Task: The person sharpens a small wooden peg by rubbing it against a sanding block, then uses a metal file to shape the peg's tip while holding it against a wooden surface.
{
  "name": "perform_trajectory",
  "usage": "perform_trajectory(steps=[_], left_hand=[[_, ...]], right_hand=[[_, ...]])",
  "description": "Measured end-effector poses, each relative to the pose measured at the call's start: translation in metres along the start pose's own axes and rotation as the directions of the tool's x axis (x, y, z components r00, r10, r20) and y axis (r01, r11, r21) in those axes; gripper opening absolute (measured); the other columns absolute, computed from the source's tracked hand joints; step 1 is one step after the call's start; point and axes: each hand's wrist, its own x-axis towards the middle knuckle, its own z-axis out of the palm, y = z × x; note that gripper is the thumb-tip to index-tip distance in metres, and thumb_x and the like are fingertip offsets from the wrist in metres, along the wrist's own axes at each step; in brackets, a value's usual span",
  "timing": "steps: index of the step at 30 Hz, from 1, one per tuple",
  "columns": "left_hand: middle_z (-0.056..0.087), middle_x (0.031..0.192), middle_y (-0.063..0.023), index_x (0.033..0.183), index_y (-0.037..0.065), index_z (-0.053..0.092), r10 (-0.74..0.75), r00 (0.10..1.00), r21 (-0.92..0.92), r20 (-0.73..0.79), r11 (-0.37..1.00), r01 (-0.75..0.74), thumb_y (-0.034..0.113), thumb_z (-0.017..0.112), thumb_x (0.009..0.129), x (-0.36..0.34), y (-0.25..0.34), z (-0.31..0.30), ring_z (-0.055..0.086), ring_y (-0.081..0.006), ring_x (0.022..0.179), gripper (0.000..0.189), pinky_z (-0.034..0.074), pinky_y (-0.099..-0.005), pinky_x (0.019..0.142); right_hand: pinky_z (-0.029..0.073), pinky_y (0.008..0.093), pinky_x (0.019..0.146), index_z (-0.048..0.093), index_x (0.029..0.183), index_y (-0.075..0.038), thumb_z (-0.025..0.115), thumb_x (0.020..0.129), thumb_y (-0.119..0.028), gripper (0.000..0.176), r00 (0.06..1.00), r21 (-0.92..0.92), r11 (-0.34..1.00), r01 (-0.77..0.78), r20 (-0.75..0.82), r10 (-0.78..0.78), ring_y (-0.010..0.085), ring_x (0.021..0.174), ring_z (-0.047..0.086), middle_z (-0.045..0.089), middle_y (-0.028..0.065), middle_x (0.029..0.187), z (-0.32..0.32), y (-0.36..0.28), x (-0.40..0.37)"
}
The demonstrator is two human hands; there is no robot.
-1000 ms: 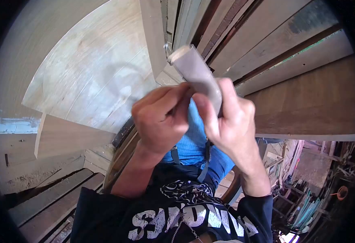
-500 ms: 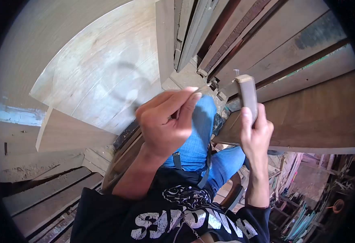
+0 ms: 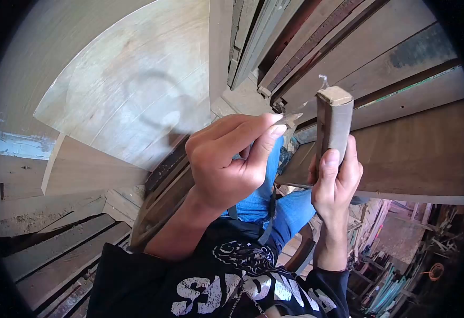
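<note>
My left hand is closed in a pinch, thumb against forefinger. From its fingertips juts a small thin pointed sliver, aimed at the block; its exact kind I cannot make out. My right hand wraps round the lower part of a squared brown block, held upright with a paler, worn top end. A whitish wisp sticks up at the block's top left corner. A small gap separates the sliver from the block. Both hands are above my jeans-covered legs.
On the left stands a large pale curved wooden panel with a round shadow on it. Long boards lean at the upper right, above a broad brown panel. Slats lie at lower left, scraps at lower right.
The block has risen and come closer, showing more of its top end. My left hand has moved right with the sliver, nearer the block.
</note>
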Motion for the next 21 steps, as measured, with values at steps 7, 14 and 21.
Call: perform_trajectory(steps=[7, 14, 21], left_hand=[[0.071, 0.077, -0.0086, 0.096, -0.002, 0.075, -0.029, 1.0, -0.01, -0.01, 1.0, 0.029, -0.007, 0.075, 0.08, 0.0, 0.001, -0.002, 0.062, -0.0092, 0.062, 0.016, 0.044, -0.0224, 0.052], [0.073, 0.08, -0.0107, 0.099, -0.002, 0.075, -0.014, 0.999, -0.003, -0.038, 1.0, 0.014, -0.008, 0.075, 0.08, 0.0, -0.002, -0.003, 0.066, -0.0125, 0.068, 0.019, 0.049, -0.0242, 0.056], [0.073, 0.081, -0.0126, 0.096, -0.004, 0.074, -0.038, 0.999, 0.032, -0.035, 0.999, 0.04, -0.006, 0.073, 0.083, 0.001, -0.004, -0.002, 0.069, -0.0157, 0.069, 0.014, 0.051, -0.0274, 0.058]], right_hand=[[0.046, 0.0266, 0.053, 0.055, 0.11, 0.006, 0.06, 0.099, -0.031, 0.039, 0.999, 0.105, 0.994, 0.037, -0.028, -0.034, 0.0116, 0.056, 0.06, 0.06, 0.0065, 0.064, 0.011, -0.005, 0.004], [0.045, 0.0264, 0.05, 0.055, 0.112, 0.008, 0.058, 0.098, -0.026, 0.036, 0.999, 0.126, 0.992, 0.032, 0.009, -0.033, 0.0117, 0.052, 0.059, 0.058, 0.0062, 0.06, 0.01, -0.015, 0.003], [0.055, 0.0351, 0.059, 0.058, 0.118, 0.006, 0.065, 0.093, -0.024, 0.04, 0.994, -0.131, 0.987, 0.089, 0.069, -0.08, 0.0294, 0.064, 0.071, 0.068, 0.0197, 0.078, 0.011, -0.021, 0.002]])
